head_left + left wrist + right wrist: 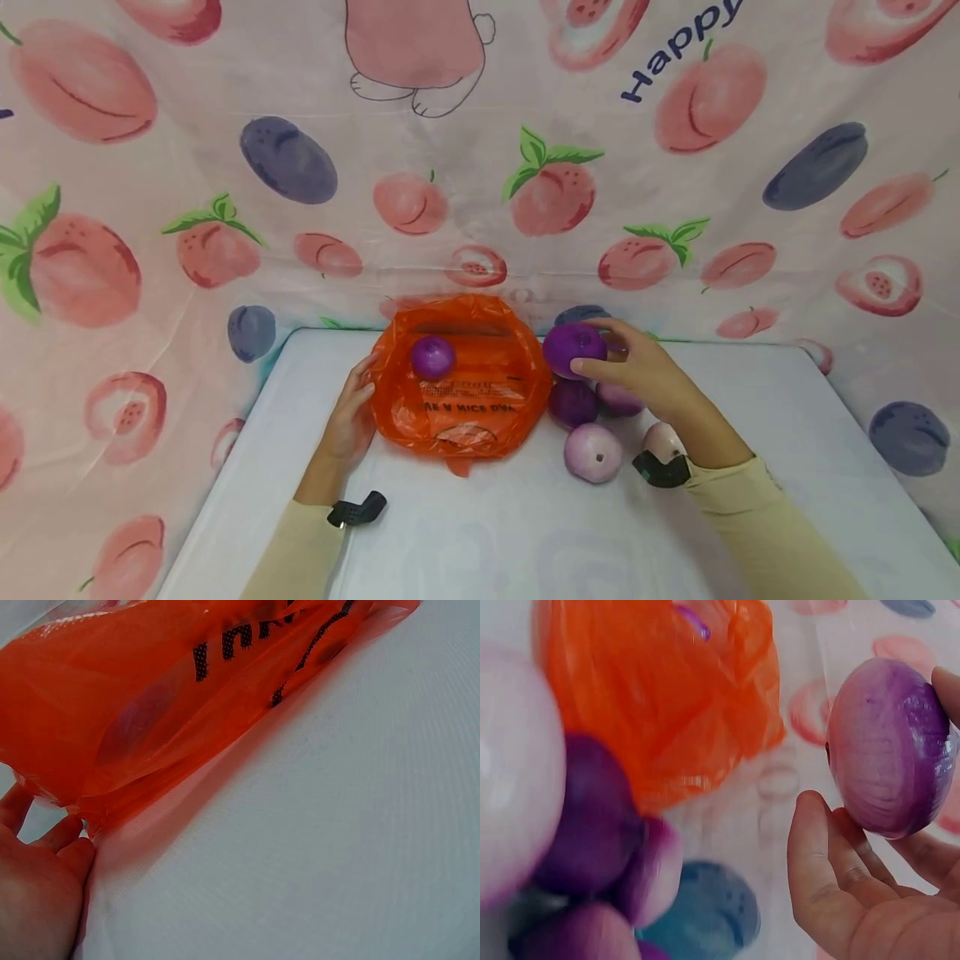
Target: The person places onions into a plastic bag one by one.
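Head view, from where I stand: two cream sleeves (300, 550) reach in from the near side over a white table (480, 533), a black strap-on device (358, 509) at the left wrist and another, a black curved device (662, 470), at the right. Nearest of the loose pieces is a round, pale pink-white onion (593, 454); a second pale onion (660, 440) is partly hidden by the right wrist. Just beyond sit a dark purple round onion (573, 406) and a pinkish-purple onion (621, 400). To their left an orange translucent plastic bag (390, 421) stands with its mouth open, a small glossy violet onion (432, 357) inside, towards the far left. The left hand (351, 412) touches the bag's left side; whether it pinches the film I cannot tell. Farther over, the right hand (637, 367) grips a glossy purple, squat onion (573, 350), thumb on its near side. That onion lies by the bag's right rim, wider left to right, so the mouth is directly left of the right hand, the nearer hand to it. Behind hangs a fruit-printed pink cloth (442, 158).
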A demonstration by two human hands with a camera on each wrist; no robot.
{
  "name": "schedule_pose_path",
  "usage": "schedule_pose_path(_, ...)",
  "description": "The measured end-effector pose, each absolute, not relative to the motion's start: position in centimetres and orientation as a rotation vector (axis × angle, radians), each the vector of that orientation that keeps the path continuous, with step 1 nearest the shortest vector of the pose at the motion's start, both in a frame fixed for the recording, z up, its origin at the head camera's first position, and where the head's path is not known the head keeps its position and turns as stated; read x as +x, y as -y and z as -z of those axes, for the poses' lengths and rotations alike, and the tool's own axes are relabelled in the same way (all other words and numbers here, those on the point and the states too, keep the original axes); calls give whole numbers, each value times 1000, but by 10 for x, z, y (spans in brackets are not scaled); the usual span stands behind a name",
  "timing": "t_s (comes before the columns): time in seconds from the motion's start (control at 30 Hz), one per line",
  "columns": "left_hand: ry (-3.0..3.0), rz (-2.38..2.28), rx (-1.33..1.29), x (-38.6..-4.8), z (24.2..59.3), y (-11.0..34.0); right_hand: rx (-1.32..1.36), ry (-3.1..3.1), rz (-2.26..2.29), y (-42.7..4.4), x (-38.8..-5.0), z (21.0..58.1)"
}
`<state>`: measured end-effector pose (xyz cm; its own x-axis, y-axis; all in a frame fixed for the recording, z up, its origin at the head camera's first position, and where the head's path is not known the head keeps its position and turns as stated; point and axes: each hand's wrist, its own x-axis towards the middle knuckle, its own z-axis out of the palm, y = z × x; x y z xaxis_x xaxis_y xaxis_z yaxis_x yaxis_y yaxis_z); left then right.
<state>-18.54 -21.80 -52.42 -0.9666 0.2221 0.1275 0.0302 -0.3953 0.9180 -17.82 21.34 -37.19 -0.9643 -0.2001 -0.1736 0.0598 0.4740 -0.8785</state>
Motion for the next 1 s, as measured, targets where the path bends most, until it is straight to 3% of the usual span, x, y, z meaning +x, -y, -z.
schedule_pose_path(0.5, -1655, -2508, 385, -185, 524, 219, -152, -2190, 1736, -149, -181, 373)
schedule_pose_path(1.0, -1636, -2507, 393, -186, 525, 219, -105, -2046, 1846, -92, -184, 402)
